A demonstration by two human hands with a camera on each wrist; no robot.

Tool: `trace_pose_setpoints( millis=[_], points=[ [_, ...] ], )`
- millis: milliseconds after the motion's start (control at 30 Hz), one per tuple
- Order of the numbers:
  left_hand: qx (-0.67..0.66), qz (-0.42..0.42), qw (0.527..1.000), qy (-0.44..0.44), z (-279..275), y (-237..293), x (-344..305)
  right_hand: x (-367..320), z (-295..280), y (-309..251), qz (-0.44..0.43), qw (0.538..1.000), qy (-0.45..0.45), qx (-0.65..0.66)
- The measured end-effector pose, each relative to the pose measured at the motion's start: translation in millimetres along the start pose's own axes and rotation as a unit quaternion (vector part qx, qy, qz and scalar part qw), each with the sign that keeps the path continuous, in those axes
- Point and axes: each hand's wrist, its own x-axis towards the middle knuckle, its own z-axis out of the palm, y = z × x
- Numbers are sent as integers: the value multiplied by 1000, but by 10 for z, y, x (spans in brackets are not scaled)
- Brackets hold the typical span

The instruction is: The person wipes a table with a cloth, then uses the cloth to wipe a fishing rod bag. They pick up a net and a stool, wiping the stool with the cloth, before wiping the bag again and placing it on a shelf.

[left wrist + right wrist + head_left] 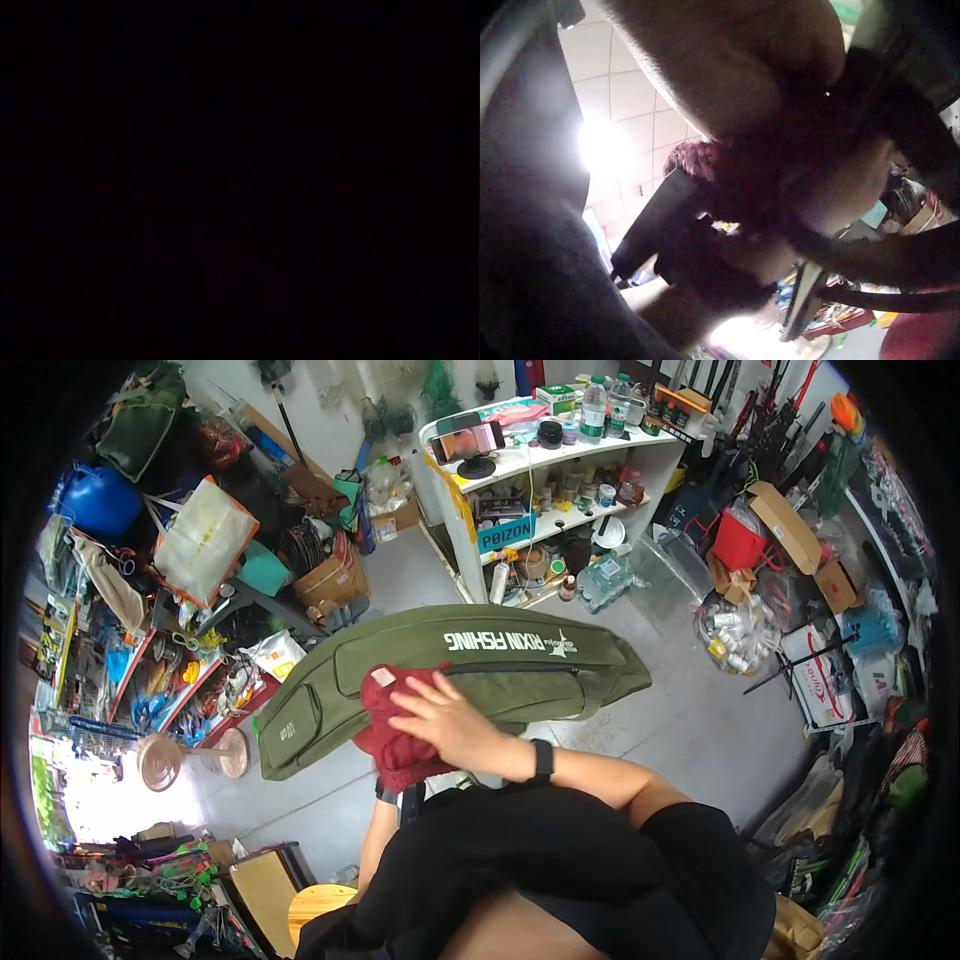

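One right hand (455, 728), fingers spread, rests on crumpled dark-red cloth (384, 712), likely to steady it; cloth overlaps near side of long olive-green fabric bag (420, 643), set crosswise within reach; left hand hidden, apparently by cloth; cannot tell its grip.

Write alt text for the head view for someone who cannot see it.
A person's right hand rests, fingers spread, on a dark red cloth in front of a long olive-green fabric bag with white lettering. The left hand is hidden. Behind stands a crowded white shelf unit.
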Motion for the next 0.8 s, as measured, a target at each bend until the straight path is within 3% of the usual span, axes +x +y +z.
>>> trace_pose_setpoints(
  millis=[67,133,167,233,267,333,433,500,567,600,633,667,700,767,800],
  points=[
    [-25,-37,997,-56,2,133,14,7,-352,113,29,996,-40,-71],
    [-81,-104,985,-109,-131,260,229,-151,-563,376,63,992,-4,-108],
    [-153,-128,958,-205,-186,359,260,-249,-671,494,97,982,-17,-160],
    [-148,-60,983,-86,-172,507,257,-502,-865,806,110,968,36,-224],
    [-164,-58,979,-102,-247,562,266,-643,-970,969,144,950,22,-275],
    [-162,-41,983,-77,-221,593,236,-893,-1132,1335,198,932,87,-291],
    [-159,-20,986,-52,-307,589,235,-1325,-1179,1856,341,869,56,-355],
    [-162,-14,986,-49,-484,595,270,-1540,-1213,1965,498,827,30,-260],
    [-154,-9,987,-37,-626,555,198,-1842,-1172,2202,636,755,-40,-153],
    [-150,-16,988,-29,-680,539,157,-1965,-1128,2262,636,755,-42,-154],
    [-146,-23,989,-21,-741,524,135,-2086,-1073,2289,673,727,78,111],
    [-130,-20,991,-18,-845,500,179,-2138,-1050,2268,652,636,192,366],
    [-131,-21,991,-16,-957,488,207,-2166,-1027,2269,653,636,191,365],
    [-112,-27,993,-18,-1093,475,237,-2077,-1021,2140,548,500,298,601],
    [-113,-27,993,-16,-1160,465,269,-2037,-1040,2021,521,507,281,626]
  ],
)
